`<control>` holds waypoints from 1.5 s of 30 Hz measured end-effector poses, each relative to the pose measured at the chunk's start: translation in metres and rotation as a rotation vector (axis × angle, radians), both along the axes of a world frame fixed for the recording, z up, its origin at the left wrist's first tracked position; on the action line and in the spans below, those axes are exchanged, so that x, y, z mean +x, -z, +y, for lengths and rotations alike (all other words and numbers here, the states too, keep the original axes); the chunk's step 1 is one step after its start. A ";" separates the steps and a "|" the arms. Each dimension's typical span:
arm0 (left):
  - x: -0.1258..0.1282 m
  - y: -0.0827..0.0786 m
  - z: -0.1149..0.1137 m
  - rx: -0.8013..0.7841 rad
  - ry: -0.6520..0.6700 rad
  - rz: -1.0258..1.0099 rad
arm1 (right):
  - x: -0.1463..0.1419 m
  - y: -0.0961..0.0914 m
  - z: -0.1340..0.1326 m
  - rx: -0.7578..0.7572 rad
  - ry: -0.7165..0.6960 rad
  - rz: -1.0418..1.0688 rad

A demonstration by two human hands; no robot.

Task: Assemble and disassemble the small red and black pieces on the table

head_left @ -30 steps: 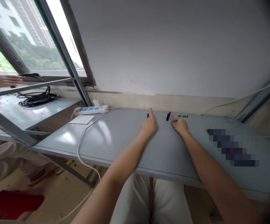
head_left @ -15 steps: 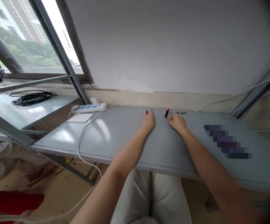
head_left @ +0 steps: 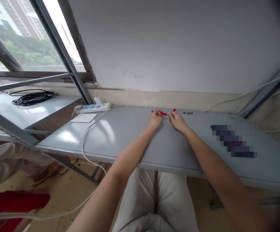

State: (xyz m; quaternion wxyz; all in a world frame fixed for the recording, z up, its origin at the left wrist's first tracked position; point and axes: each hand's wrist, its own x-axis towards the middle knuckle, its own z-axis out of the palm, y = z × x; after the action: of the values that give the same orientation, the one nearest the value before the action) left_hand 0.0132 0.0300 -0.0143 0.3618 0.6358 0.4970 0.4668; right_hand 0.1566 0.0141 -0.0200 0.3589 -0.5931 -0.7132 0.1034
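My left hand (head_left: 155, 118) and my right hand (head_left: 176, 120) meet at the far side of the grey table (head_left: 130, 141), close to the wall. Between their fingertips they pinch a thin red pen-like piece (head_left: 164, 113), lying roughly level, with the left hand on its left end and the right hand on its right end. A second small red tip (head_left: 174, 110) shows just beyond the right hand. A few tiny dark parts (head_left: 187, 113) lie on the table to the right of it.
A white power strip (head_left: 93, 108) with its cord and a flat white pad (head_left: 80, 118) sit at the table's far left. Coiled black cable (head_left: 30, 97) lies on the neighbouring table. A blurred patch (head_left: 234, 145) covers part of the table at right.
Both hands slid forward and together; the left forefinger no longer points, and the red piece now sits pinched between the two hands. The neighbour's hand at far left is gone.
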 end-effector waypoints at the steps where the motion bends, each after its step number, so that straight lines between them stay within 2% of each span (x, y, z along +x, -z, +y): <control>1: 0.001 -0.001 -0.001 -0.012 0.018 -0.033 | -0.001 0.000 -0.001 -0.008 -0.020 -0.014; 8: 0.001 -0.003 -0.005 -0.057 0.050 -0.138 | -0.001 0.000 -0.003 0.032 -0.028 -0.088; 15: -0.002 0.004 0.004 -0.069 0.015 -0.154 | 0.001 0.005 -0.001 0.110 -0.067 -0.075; 38: -0.002 0.002 -0.003 -0.029 0.053 -0.039 | 0.000 -0.003 -0.009 0.162 -0.038 -0.292; 42: -0.002 0.001 -0.003 -0.027 0.056 -0.039 | 0.001 -0.009 -0.010 0.142 0.020 -0.362; 45: -0.003 0.003 0.000 -0.011 0.026 -0.021 | 0.006 -0.015 -0.010 0.043 0.126 -0.405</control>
State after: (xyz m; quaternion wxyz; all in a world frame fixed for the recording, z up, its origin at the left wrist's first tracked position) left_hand 0.0101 0.0302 -0.0170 0.3766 0.6353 0.4875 0.4657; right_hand 0.1627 0.0040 -0.0053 0.2266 -0.6373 -0.7344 -0.0560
